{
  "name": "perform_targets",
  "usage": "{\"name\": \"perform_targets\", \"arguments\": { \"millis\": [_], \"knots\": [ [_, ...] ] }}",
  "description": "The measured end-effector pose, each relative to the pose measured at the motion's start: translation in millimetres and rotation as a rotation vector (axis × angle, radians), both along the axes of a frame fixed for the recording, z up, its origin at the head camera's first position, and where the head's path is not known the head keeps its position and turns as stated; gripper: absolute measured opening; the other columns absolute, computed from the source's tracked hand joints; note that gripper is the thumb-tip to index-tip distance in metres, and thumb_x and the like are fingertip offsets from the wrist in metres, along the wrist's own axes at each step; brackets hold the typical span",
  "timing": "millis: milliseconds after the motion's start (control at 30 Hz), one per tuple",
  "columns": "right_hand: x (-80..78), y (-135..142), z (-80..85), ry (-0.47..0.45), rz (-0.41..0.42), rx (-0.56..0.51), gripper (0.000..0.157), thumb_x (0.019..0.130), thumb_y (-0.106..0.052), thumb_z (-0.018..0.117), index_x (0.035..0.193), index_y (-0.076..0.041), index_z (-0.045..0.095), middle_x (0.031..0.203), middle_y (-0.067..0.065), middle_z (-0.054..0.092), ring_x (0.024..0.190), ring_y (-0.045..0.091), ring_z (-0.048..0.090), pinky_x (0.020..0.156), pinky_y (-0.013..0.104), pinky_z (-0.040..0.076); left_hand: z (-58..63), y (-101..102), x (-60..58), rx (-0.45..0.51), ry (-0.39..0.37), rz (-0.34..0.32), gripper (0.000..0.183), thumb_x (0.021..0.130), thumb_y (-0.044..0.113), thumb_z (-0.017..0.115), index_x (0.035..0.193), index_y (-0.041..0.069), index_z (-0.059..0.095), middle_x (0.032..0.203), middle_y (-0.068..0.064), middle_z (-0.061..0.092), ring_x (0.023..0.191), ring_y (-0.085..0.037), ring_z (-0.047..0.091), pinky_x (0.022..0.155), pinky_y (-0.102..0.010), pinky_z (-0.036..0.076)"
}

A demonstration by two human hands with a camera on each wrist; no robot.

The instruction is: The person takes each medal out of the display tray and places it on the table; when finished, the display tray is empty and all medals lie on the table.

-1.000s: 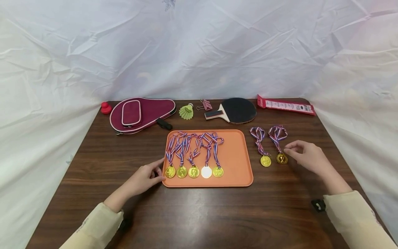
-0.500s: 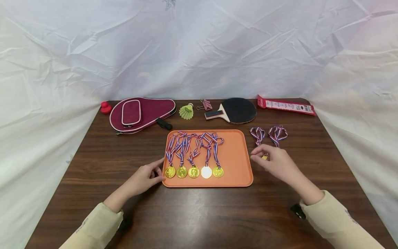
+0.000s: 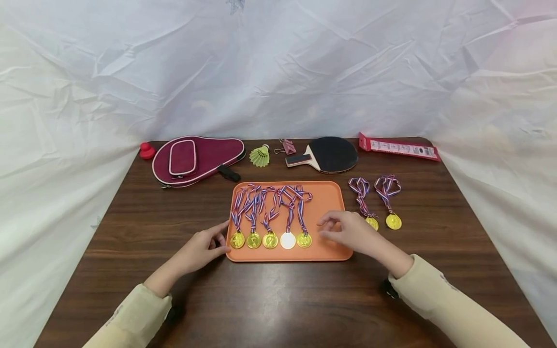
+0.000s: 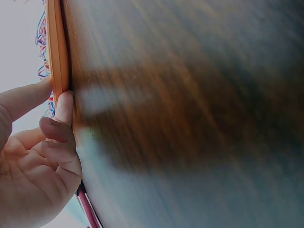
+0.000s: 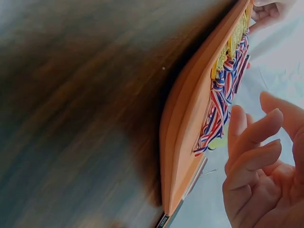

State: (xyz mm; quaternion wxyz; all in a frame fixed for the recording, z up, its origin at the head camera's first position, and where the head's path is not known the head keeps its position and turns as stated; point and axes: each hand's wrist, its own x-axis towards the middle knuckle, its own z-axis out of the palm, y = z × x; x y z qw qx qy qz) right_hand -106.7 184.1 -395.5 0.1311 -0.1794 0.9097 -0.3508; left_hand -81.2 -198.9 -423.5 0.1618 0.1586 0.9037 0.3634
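Gold-toned medals [image 3: 270,240] on striped ribbons lie in a row of five, one paler, on the orange tray [image 3: 327,195]. Our left hand [image 3: 202,249] rests thumb and fingertip against its left edge. Our right hand [image 3: 352,232], loosely spread and holding nothing, has just come over the tray's bare right side from two outer medals [image 3: 393,222]; both remain on the counter [image 3: 278,304], so the tray's five are unchanged. Behind lies a bat [image 3: 334,154].
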Motion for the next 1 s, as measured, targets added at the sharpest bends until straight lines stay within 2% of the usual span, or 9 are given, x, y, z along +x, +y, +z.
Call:
{"name": "perform_targets", "arguments": {
  "millis": [267,500,1000],
  "knots": [
    [-8.1,-9.4,-4.8,-0.061,0.057,0.023,0.024,0.074,-0.027,0.073,0.094,-0.015,0.065,0.073,-0.008,0.059,0.068,0.009,0.053,0.062,0.030,0.042,-0.5,-0.4,0.0,0.006,-0.005,0.008,0.063,0.082,0.022,0.066,0.136,0.007,0.037,0.079,0.002,0.053,0.059,-0.013,0.046,0.049,-0.024,0.038],
    [-8.1,-20.7,-15.4,-0.107,0.022,0.024,0.030,0.070,-0.031,0.076,0.093,-0.015,0.065,0.070,-0.004,0.056,0.061,0.012,0.050,0.055,0.029,0.041,1.4,0.3,-0.1,0.005,-0.017,0.018,0.063,0.082,0.020,0.066,0.136,0.008,0.037,0.080,0.001,0.053,0.059,-0.014,0.046,0.049,-0.024,0.038],
    [-10.2,-36.7,-20.7,-0.079,-0.006,0.147,0.039,0.063,-0.039,0.079,0.087,-0.015,0.060,0.061,-0.003,0.050,0.054,0.011,0.045,0.052,0.027,0.035,1.8,0.9,0.6,0.013,-0.014,0.028,0.062,0.082,0.019,0.066,0.136,0.008,0.037,0.079,0.002,0.053,0.060,-0.013,0.047,0.050,-0.024,0.038]
  ]
}}
